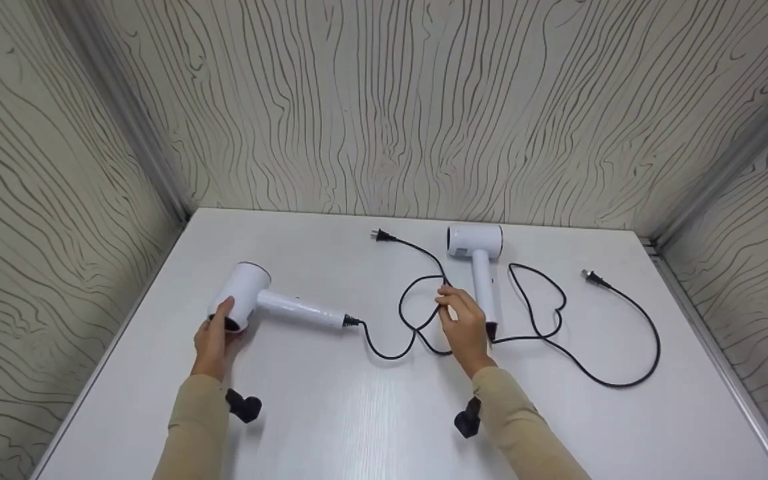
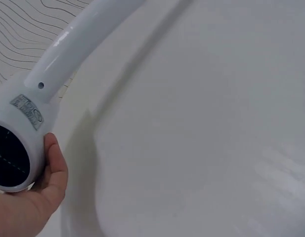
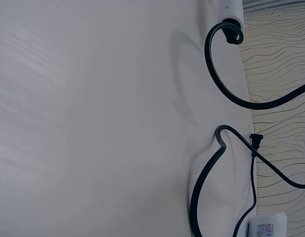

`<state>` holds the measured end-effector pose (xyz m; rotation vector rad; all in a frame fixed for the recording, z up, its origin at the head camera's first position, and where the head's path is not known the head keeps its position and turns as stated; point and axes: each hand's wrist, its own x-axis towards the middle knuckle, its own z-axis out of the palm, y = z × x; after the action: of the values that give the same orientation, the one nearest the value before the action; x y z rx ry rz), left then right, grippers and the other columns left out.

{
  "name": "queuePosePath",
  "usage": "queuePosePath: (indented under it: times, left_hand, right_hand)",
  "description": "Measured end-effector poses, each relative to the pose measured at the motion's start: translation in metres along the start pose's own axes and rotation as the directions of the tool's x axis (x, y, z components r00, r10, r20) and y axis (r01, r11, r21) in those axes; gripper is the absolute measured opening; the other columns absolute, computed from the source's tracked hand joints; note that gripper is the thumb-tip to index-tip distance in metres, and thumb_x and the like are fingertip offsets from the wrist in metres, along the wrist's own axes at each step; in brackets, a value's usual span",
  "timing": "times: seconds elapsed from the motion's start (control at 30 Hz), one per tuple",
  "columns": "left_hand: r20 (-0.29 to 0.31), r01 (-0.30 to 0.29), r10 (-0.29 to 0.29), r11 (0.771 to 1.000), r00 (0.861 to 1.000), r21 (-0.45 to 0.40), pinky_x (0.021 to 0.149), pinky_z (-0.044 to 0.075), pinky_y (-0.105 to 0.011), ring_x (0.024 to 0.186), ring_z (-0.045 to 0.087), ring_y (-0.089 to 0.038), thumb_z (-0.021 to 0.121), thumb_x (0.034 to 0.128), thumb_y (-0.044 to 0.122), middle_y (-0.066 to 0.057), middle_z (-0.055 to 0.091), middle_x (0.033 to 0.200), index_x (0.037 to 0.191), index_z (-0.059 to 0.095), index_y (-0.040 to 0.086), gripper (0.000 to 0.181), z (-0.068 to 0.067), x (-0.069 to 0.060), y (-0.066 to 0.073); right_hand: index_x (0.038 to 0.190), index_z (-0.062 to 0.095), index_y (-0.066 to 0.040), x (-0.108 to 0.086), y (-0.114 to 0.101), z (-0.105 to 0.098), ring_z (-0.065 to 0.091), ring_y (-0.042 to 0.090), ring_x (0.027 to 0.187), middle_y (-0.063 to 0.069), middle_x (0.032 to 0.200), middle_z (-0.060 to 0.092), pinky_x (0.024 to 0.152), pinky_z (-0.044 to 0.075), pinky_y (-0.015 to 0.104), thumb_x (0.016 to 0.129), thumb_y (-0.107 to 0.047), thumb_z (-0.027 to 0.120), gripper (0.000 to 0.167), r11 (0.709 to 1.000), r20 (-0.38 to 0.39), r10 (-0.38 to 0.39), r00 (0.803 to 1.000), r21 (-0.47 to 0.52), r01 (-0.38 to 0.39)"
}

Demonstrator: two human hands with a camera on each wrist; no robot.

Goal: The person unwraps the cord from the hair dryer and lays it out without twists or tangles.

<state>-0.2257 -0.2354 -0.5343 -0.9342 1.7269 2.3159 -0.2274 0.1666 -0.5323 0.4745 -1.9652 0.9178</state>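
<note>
A white hair dryer (image 1: 241, 293) is at the left, its barrel gripped by my left hand (image 1: 214, 340) near the dark open end. In the left wrist view the thumb or a finger of the left hand (image 2: 51, 182) lies along the barrel, and the dryer's handle (image 2: 83, 44) casts a shadow on the table below. Its black cord (image 1: 384, 358) loops rightward to my right hand (image 1: 465, 330), which pinches it between thumb and fingers. The cord (image 3: 231, 96) arcs through the right wrist view, where the right hand itself does not show.
A second white hair dryer (image 1: 484, 280) lies right of centre; its looped cord ends in a plug (image 1: 595, 278) at the right. Another black plug (image 1: 383, 235) lies near the back edge of the white table (image 1: 331, 413). Wood-patterned walls (image 1: 384, 107) enclose the table.
</note>
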Motion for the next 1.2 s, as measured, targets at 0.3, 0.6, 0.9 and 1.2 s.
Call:
queuePosePath:
  times: [0.3, 0.6, 0.9, 1.2]
  left_hand:
    - [-0.007, 0.029, -0.03, 0.994, 1.0, -0.109, 0.11, 0.046, -0.031, 0.121, 0.044, -0.018, 0.061, 0.0877, 0.051, -0.012, 0.024, 0.151, 0.153, 0.015, 0.007, 0.091, 0.006, 0.002, -0.01]
    - [-0.028, 0.014, -0.015, 0.999, 0.999, -0.052, 0.11, 0.045, -0.031, 0.129, 0.04, -0.021, 0.059, 0.0872, 0.056, -0.016, 0.019, 0.156, 0.154, 0.009, 0.005, 0.098, 0.006, 0.003, -0.018]
    - [-0.052, 0.006, -0.007, 1.0, 0.999, -0.014, 0.107, 0.048, -0.03, 0.127, 0.042, -0.022, 0.057, 0.088, 0.056, -0.019, 0.024, 0.152, 0.154, 0.01, 0.004, 0.096, 0.01, 0.002, -0.02]
    - [-0.028, -0.022, 0.023, 0.999, 0.999, 0.034, 0.114, 0.042, -0.035, 0.137, 0.032, -0.029, 0.05, 0.0914, 0.056, -0.024, 0.014, 0.158, 0.154, 0.001, 0.002, 0.096, 0.015, -0.004, -0.013]
  right_hand:
    - [0.08, 0.069, 0.001, -0.009, -0.001, -0.002, 0.067, 0.03, 0.091, 0.015, 0.094, 0.069, 0.095, 0.046, 0.005, 0.067, 0.021, 0.071, 0.024, 0.996, 0.043, 0.036, 0.998, -0.082, -0.032]
    - [0.09, 0.072, 0.001, -0.011, -0.003, -0.004, 0.068, 0.033, 0.096, 0.016, 0.099, 0.071, 0.092, 0.053, 0.016, 0.07, 0.016, 0.072, 0.025, 0.991, 0.088, 0.099, 0.991, -0.098, -0.09]
    - [0.089, 0.071, -0.001, -0.01, -0.007, -0.005, 0.068, 0.03, 0.097, 0.013, 0.101, 0.072, 0.085, 0.056, 0.028, 0.073, 0.013, 0.072, 0.022, 0.985, 0.125, 0.143, 0.982, -0.111, -0.13]
    - [0.089, 0.071, 0.0, -0.009, -0.007, -0.004, 0.067, 0.032, 0.096, 0.015, 0.1, 0.071, 0.086, 0.056, 0.03, 0.074, 0.014, 0.071, 0.021, 0.988, 0.125, 0.14, 0.982, -0.088, -0.129]
